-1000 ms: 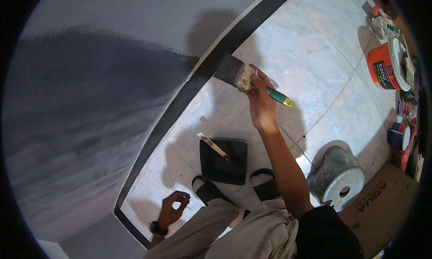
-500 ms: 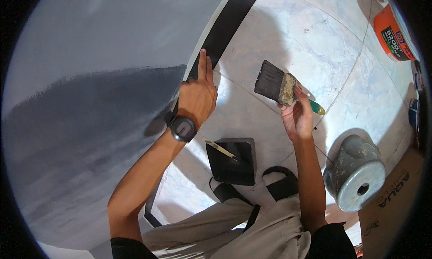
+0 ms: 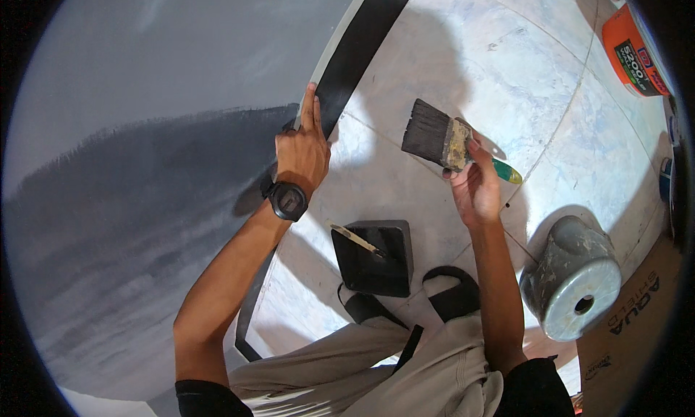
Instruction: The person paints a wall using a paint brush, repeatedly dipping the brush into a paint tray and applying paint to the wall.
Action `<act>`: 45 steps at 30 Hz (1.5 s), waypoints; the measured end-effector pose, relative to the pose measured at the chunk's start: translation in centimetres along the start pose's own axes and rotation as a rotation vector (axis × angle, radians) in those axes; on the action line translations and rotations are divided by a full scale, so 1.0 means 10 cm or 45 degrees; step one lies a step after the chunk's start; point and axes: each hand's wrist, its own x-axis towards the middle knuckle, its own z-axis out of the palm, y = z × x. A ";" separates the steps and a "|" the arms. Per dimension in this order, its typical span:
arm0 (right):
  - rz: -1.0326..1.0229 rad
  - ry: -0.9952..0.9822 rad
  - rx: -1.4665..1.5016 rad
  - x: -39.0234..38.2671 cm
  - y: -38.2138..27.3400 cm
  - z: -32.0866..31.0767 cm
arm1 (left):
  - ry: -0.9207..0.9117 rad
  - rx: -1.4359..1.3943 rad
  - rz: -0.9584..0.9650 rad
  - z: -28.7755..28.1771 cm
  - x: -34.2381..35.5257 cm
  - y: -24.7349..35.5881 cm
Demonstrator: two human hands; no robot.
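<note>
My left hand lies at the foot of a grey wall, two fingers stretched along the pale top edge of a black baseboard. Its other fingers are curled under, and nothing shows in it. A dark watch sits on that wrist. Over the tiled floor, my right hand grips a wide paintbrush near its metal band. The brush's bristles are coated dark and point left; its green handle sticks out to the right. Between my feet and the wall stands a black tray with a thin stick across it.
At right, a grey upturned stool or pot-like thing with a round hole stands on the tiles. An orange bucket is at far right. Brown cardboard lies at lower right. My sandals are just beyond the tray.
My left hand has shifted slightly left, its fingertips going from the black baseboard face to its pale top edge. The paintbrush in my right hand has moved a little left.
</note>
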 end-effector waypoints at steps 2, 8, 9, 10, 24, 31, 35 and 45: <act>0.020 -0.027 -0.004 0.01 0.05 0.02 | -0.003 0.074 0.020 0.01 -0.04 -0.02; 0.047 -0.080 -0.100 0.03 0.11 0.10 | -0.060 -0.052 0.005 -0.06 -0.22 -0.02; 0.040 -0.083 -0.125 0.04 0.13 0.13 | -0.060 -0.050 -0.001 -0.07 -0.31 -0.04; 0.042 -0.085 -0.128 0.06 0.17 0.17 | -0.038 -0.048 0.093 -0.08 -0.44 -0.05; -0.601 0.022 -0.918 0.50 1.15 1.34 | -0.878 -1.537 -0.021 0.03 -2.93 -0.60; -0.616 -0.066 -0.698 0.56 1.32 1.72 | -0.767 -2.168 -0.374 0.84 -3.98 -0.28; -0.833 -0.292 -0.650 0.39 1.23 2.06 | -0.773 -2.287 -0.429 1.09 -4.41 -0.03; -0.610 0.020 -0.677 0.57 1.41 1.31 | -0.895 -2.036 -0.324 1.14 -4.49 0.12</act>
